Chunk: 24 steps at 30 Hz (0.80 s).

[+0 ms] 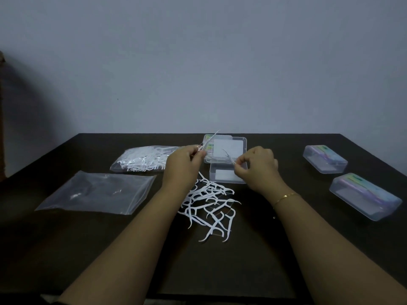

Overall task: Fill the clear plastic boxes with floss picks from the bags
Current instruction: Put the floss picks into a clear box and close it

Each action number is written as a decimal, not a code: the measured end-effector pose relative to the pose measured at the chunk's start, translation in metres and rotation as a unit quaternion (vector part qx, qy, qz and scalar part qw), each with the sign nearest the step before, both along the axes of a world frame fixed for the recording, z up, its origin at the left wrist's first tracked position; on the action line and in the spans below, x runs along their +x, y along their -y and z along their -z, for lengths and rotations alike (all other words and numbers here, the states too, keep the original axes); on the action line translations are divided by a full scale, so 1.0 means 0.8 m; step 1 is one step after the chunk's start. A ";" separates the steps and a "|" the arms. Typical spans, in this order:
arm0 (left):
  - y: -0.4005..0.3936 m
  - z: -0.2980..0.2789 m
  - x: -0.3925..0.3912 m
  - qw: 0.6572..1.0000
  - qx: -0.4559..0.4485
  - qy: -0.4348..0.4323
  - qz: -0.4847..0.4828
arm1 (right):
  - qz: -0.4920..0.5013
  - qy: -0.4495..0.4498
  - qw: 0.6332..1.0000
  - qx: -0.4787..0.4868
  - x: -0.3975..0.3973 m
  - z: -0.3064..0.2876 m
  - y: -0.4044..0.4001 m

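With two closed boxes point(345, 179) set aside at the right and judged filled, a pick is pinched in each of the left hand point(184, 165) and right hand point(256, 168) over the open box point(226, 159), while loose picks point(209, 205) and a far-left full bag point(143, 159) remain; the box's contents are hard to make out.

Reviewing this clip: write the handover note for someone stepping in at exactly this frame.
Left hand pinches a few floss picks; right hand pinches one pick over the open clear box.
Loose pile of picks lies on the table before the box. Full bag far left, flat emptied bag nearer.
Two closed boxes at right look filled.
Left: box the pile, then the full bag.
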<state>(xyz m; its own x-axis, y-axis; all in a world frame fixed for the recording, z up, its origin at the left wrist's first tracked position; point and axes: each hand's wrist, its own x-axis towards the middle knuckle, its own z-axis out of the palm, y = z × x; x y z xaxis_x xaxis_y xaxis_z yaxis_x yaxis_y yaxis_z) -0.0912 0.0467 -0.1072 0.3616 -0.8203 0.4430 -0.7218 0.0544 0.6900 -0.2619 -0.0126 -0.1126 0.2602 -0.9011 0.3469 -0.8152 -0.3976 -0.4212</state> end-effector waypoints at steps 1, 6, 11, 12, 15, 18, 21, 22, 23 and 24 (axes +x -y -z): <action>0.007 0.000 -0.002 1.000 -0.009 -0.005 0.002 | 0.002 -0.014 1.000 0.008 -0.002 0.000 0.001; 0.038 -0.001 -0.022 0.999 -0.032 -0.009 0.015 | 0.001 -0.040 0.999 0.035 -0.011 0.001 0.006; 0.044 0.007 -0.030 0.996 0.017 0.057 0.059 | 0.017 0.058 0.998 0.019 -0.016 0.003 0.018; 0.044 0.008 -0.029 0.996 0.027 0.066 0.061 | 0.023 0.079 0.997 0.012 -0.017 0.003 0.019; 0.045 0.011 -0.026 0.992 0.057 0.074 0.083 | 0.043 0.131 0.990 -0.011 -0.019 0.002 0.019; 0.042 0.009 -0.028 0.985 0.095 0.051 0.131 | 0.048 0.181 0.982 -0.034 -0.020 0.000 0.013; 0.040 0.004 -0.021 0.984 0.113 0.019 0.136 | 0.048 0.227 0.972 -0.031 -0.018 0.000 0.009; 0.038 0.002 -0.016 0.985 0.113 0.013 0.130 | 0.043 0.241 0.969 -0.025 -0.017 0.001 0.008; 0.036 0.000 -0.011 0.986 0.114 0.009 0.122 | 0.036 0.247 0.968 -0.022 -0.016 0.002 0.007; 0.033 -0.002 -0.004 0.987 0.117 0.015 0.111 | 0.026 0.244 0.969 -0.024 -0.015 0.003 0.005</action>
<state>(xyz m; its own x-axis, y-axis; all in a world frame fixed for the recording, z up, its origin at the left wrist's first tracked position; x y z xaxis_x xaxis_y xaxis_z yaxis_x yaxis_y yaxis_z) -0.0944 0.0199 -0.1054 0.1513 -0.9590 0.2395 -0.7299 0.0549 0.6813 -0.2738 -0.0169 -0.1149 0.0092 -0.8887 0.4585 -0.5421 -0.3897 -0.7445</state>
